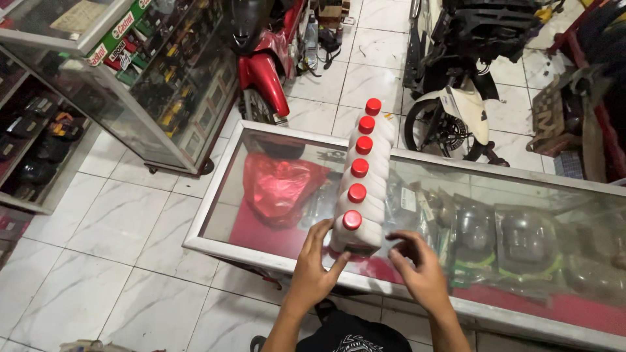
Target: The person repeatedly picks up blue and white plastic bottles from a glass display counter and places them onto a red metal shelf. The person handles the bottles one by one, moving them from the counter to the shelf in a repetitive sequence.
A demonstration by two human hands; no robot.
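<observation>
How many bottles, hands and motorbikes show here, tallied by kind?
White bottles with red caps, in a row on the glass display counter: 6
Hands at the nearest bottle, left hand and right hand: 2
Motorbikes, red motorbike and white motorbike: 2
Total: 10

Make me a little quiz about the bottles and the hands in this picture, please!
1. How many red caps are in the row of white bottles?
2. True or false: the left hand touches the nearest bottle.
3. What do the bottles stand on: A) the floor, B) a glass counter, C) a motorbike seat?

Key: 1. Six. 2. True; the right hand is close beside it. 3. B.
</observation>
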